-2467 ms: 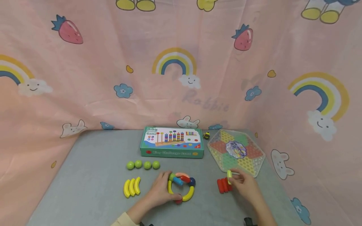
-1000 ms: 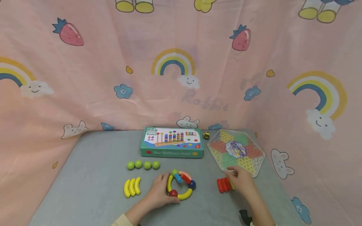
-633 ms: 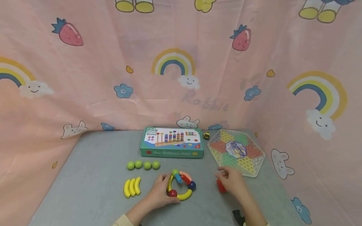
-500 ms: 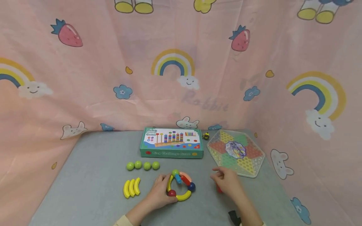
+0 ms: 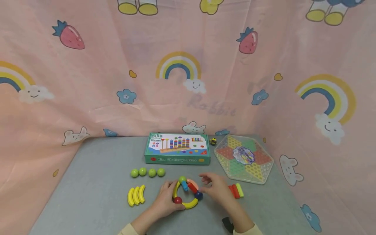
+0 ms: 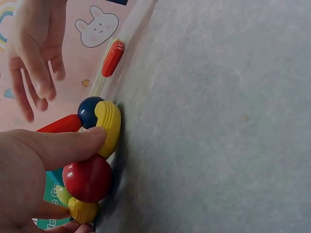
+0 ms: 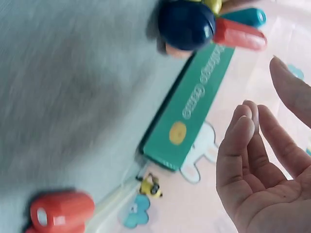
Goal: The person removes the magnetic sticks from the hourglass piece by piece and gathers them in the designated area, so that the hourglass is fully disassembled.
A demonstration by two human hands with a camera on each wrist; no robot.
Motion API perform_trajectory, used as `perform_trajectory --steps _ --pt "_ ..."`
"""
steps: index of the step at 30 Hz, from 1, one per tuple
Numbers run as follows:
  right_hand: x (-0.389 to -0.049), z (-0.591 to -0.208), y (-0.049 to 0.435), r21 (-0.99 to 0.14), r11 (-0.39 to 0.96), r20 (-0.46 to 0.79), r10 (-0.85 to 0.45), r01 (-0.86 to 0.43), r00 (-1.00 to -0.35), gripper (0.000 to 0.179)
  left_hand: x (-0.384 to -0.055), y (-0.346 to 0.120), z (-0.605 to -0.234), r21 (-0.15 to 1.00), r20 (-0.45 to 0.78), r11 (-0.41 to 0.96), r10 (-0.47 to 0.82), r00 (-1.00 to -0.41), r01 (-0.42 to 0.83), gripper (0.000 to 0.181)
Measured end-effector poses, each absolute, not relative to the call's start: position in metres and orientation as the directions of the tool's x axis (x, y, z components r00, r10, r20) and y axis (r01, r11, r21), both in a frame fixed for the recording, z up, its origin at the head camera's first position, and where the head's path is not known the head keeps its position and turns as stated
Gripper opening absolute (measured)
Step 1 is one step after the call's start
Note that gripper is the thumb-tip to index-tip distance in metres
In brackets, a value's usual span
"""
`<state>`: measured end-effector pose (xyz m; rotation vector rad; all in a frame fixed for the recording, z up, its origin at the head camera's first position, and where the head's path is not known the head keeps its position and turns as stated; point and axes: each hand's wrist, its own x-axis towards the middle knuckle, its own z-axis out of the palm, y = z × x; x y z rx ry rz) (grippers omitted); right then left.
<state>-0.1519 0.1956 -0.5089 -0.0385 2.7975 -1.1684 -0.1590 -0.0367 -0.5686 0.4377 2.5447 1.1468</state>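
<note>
A ring of magnetic building sticks and balls (image 5: pixel 191 204) lies on the table in front of me. It joins yellow and pink curved sticks with a green ball (image 5: pixel 182 179), a dark blue ball (image 5: pixel 198 195) and a red ball (image 6: pixel 87 178). A light blue stick (image 5: pixel 184 186) and a red stick (image 5: pixel 192 187) point inward. My left hand (image 5: pixel 164 200) grips the ring's left side, thumb by the red ball, other fingers at the far side. My right hand (image 5: pixel 216 188) holds nothing; its loosely bent fingers hover beside the blue ball, thumb and fingers apart in the right wrist view.
Right of the right hand lie red sticks (image 5: pixel 235 191) and a yellow-green stick (image 5: pixel 240 190), partly hidden. Several green balls (image 5: pixel 152 172) and three yellow curved sticks (image 5: pixel 136 195) lie left. Behind stand a green game box (image 5: pixel 177 159), a bee figure (image 5: pixel 213 141) and a hexagonal board (image 5: pixel 254 169).
My right hand set the yellow-green stick beside the red sticks, let go and moved left to the ring. The left hand kept hold while the ring turned slightly.
</note>
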Motion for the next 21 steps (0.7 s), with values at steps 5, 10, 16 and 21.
perform_trajectory --steps 5,10,16,21 --pt "-0.152 -0.518 0.184 -0.706 0.708 -0.137 -0.132 0.003 -0.982 0.051 -0.154 -0.034 -0.572 0.764 -0.145 0.631 0.373 -0.916 0.136 0.108" --pt "-0.156 -0.524 0.178 -0.677 0.736 -0.151 -0.142 -0.003 -0.978 0.034 -0.155 -0.028 -0.573 0.769 -0.119 0.627 0.331 -0.936 0.124 0.113" --pt "-0.16 -0.531 0.173 -0.655 0.756 -0.169 -0.148 -0.002 -0.975 0.019 -0.159 -0.026 -0.574 0.768 -0.117 0.633 0.29 -0.95 0.099 0.11" --pt "-0.162 -0.532 0.171 -0.667 0.745 -0.185 -0.138 0.021 -0.973 0.014 -0.16 -0.027 -0.574 0.764 -0.121 0.639 0.283 -0.951 0.092 0.11"
